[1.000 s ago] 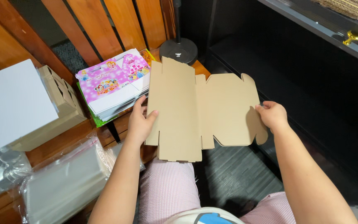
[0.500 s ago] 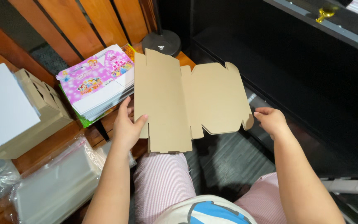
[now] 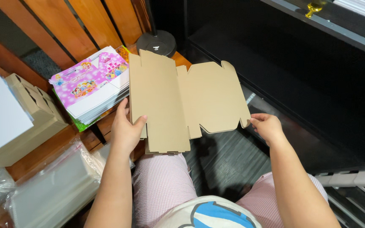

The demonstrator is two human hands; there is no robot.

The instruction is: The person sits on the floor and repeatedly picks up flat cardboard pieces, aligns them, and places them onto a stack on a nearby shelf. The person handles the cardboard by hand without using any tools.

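A slatted wooden worktop carries a stack of pink printed cartons, a white-topped box and clear plastic bags.

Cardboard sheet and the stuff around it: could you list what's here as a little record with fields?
held item: flat brown cardboard blank, unfolded
left hand: grips the blank's left edge, thumb on top
right hand: fingertips at the blank's lower right corner
left of blank: stack of pink printed sheets
far left: folded boxes, white on top
lower left: clear plastic bags
behind: round black base
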